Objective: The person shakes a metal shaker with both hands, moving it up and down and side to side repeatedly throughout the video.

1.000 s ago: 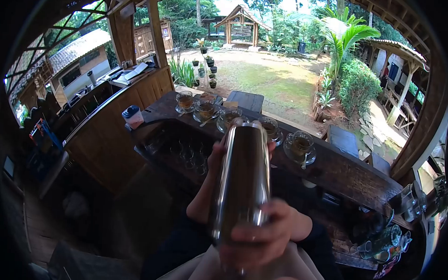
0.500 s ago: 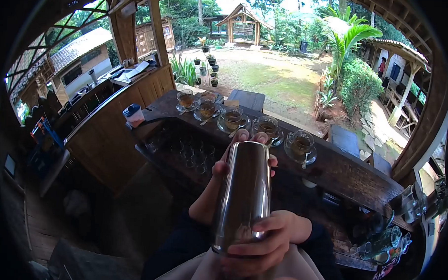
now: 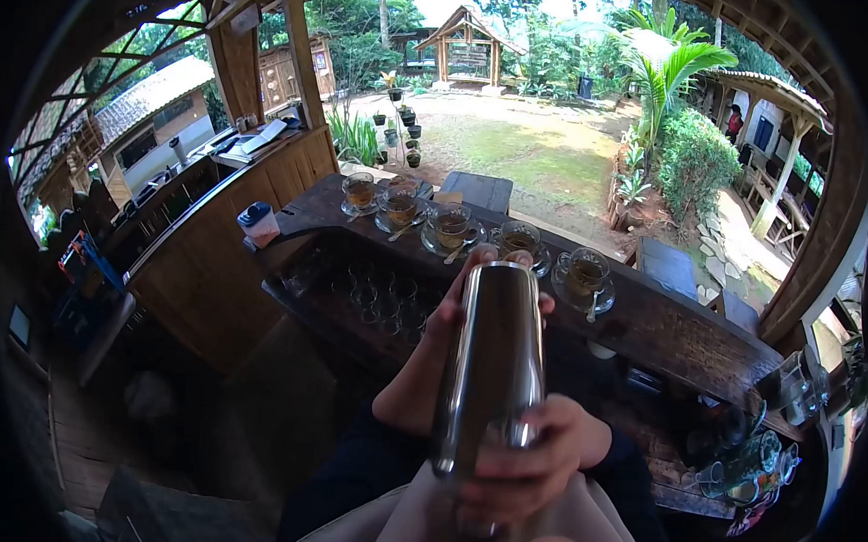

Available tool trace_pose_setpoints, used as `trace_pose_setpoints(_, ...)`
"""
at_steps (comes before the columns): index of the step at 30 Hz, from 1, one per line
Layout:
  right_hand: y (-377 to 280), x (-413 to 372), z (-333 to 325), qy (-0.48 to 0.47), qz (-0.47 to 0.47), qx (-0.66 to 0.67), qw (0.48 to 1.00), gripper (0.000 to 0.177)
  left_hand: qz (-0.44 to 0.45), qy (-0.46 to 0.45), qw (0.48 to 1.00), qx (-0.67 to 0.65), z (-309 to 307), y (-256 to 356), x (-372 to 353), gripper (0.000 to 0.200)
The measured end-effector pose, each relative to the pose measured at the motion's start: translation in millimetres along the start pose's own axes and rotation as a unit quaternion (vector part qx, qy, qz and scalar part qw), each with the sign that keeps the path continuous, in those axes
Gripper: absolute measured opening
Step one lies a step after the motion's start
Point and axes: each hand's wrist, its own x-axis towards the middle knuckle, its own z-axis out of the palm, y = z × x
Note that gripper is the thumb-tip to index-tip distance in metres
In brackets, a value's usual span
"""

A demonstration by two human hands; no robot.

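Observation:
A shiny metal shaker [image 3: 493,359] is held tilted in front of me, above my lap. My left hand [image 3: 452,305] is wrapped round its far end, with fingertips showing at the top and right edges. Lower down, my right hand [image 3: 539,456] grips the near end; its fingers are slightly blurred. Just beyond the shaker stands a glass cup of brown drink [image 3: 519,239], on a saucer. Another such cup [image 3: 585,273] is to the right, a spoon on its saucer. Several more cups line the dark wooden counter [image 3: 685,347] to the left.
Upturned-looking clear glasses [image 3: 380,298] sit on the shelf below the counter. A blue-lidded tub [image 3: 258,224] is at the counter's left end. Glass jars and pitchers [image 3: 757,464] stand at the right. Wooden stools [image 3: 667,271] are beyond the counter.
The shaker and both hands have shifted a little to the right and the shaker's far end has risen slightly. Both hands keep their hold on it.

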Motion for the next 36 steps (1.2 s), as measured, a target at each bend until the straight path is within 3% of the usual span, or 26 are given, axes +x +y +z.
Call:
trace_pose_setpoints(1,-5.2,-12.9,11.0,0.030,0.113,-0.004,0.993,0.021,-0.097,0.150,0.979,-0.098,-6.3,9.8,-9.4,0.068)
trace_pose_setpoints(2,5.6,-23.1,-2.5,-0.082,0.200,0.023,0.976,0.022,-0.189,0.295,0.917,-0.192,-15.9,15.7,-20.7,0.064)
trace_pose_setpoints(3,19.1,-34.5,8.4,-0.060,0.292,0.026,0.954,0.029,-0.187,0.296,0.916,-0.193,-42.8,12.3,-38.0,0.064)
trace_pose_setpoints(5,27.6,-39.0,19.8,-0.016,0.562,0.021,0.827,0.045,-0.074,0.422,0.885,-0.180,-99.4,1.5,-67.8,0.050)
trace_pose_setpoints(7,24.3,-23.5,10.5,-0.009,0.528,0.010,0.849,0.037,-0.061,0.414,0.903,-0.100,-40.9,4.3,-30.7,0.051)
trace_pose_setpoints(9,8.7,0.5,0.7,-0.079,0.348,0.035,0.933,0.030,-0.222,0.340,0.892,-0.197,-9.0,19.8,-11.5,0.053)
trace_pose_setpoints(10,-0.8,8.4,0.4,-0.072,0.245,0.023,0.966,0.027,-0.213,0.358,0.898,-0.143,-1.1,24.7,-6.5,0.055)
trace_pose_setpoints(11,-6.4,13.3,3.5,-0.064,0.140,0.010,0.988,0.024,-0.135,0.282,0.941,-0.131,7.1,17.8,-13.5,0.058)
trace_pose_setpoints(13,-9.0,-17.0,25.2,-0.002,0.093,0.005,0.996,0.021,-0.025,0.032,0.999,-0.021,-14.1,11.6,-8.5,0.059)
trace_pose_setpoints(14,-11.2,-27.7,32.3,0.062,0.045,-0.004,0.997,0.018,-0.081,0.132,0.986,-0.054,-19.2,18.5,-15.7,0.058)
trace_pose_setpoints(16,12.0,-32.5,15.5,-0.085,0.240,0.023,0.967,0.022,-0.172,0.337,0.911,-0.165,-40.8,32.1,-15.9,0.055)
trace_pose_setpoints(17,27.0,-46.5,27.2,-0.056,0.350,0.059,0.933,0.032,-0.210,0.362,0.884,-0.209,-59.9,34.3,-19.7,0.053)
trace_pose_setpoints(19,38.1,-47.0,38.7,0.020,0.579,0.013,0.815,0.046,-0.064,0.469,0.879,-0.053,-71.3,24.0,-32.7,0.048)
trace_pose_setpoints(20,39.3,-42.4,31.6,-0.009,0.521,0.020,0.854,0.042,-0.055,0.463,0.881,-0.083,-58.1,25.0,-23.4,0.047)
trace_pose_setpoints(21,39.3,-35.7,23.8,-0.035,0.456,0.024,0.889,0.038,-0.145,0.390,0.899,-0.139,-45.7,36.8,-17.0,0.047)
trace_pose_setpoints(23,17.5,0.0,15.1,-0.127,0.291,0.010,0.948,0.026,-0.174,0.393,0.893,-0.136,-4.9,40.5,9.6,0.052)
trace_pose_setpoints(24,4.5,7.9,15.5,-0.112,0.190,0.008,0.975,0.022,-0.188,0.228,0.943,-0.150,-1.4,40.8,4.4,0.057)
trace_pose_setpoints(25,-3.1,11.6,16.3,-0.094,0.088,0.006,0.992,0.020,-0.140,0.142,0.961,-0.192,8.8,30.4,-6.2,0.065)
trace_pose_setpoints(27,-1.2,7.2,16.0,-0.055,0.047,-0.011,0.997,0.020,-0.026,-0.067,0.990,-0.123,-3.8,6.5,3.7,0.070)
trace_pose_setpoints(28,-1.1,2.9,16.4,-0.019,0.008,-0.030,0.999,0.019,-0.034,-0.026,0.988,-0.146,-7.3,6.6,-3.5,0.067)
trace_pose_setpoints(29,-3.4,-13.7,23.0,0.008,0.113,0.009,0.993,0.020,-0.172,0.103,0.968,-0.154,-13.1,22.2,-16.7,0.060)
trace_pose_setpoints(31,19.6,-41.2,16.6,-0.111,0.294,0.025,0.949,0.026,-0.203,0.329,0.887,-0.251,-36.6,23.0,-24.0,0.044)
trace_pose_setpoints(32,26.4,-44.5,27.0,-0.041,0.447,0.058,0.892,0.036,-0.126,0.306,0.923,-0.194,-37.2,14.3,-30.0,0.043)
trace_pose_setpoints(33,29.0,-42.8,30.4,0.017,0.540,0.019,0.841,0.041,-0.092,0.416,0.905,-0.004,-39.3,6.4,-31.8,0.041)
trace_pose_setpoints(35,24.4,-24.4,16.0,0.031,0.505,-0.001,0.863,0.035,-0.108,0.441,0.874,0.174,-13.8,2.1,-22.5,0.043)
trace_pose_setpoints(36,17.1,-6.9,6.5,-0.009,0.423,0.004,0.906,0.029,-0.161,0.357,0.920,0.014,-9.6,10.5,-16.4,0.049)
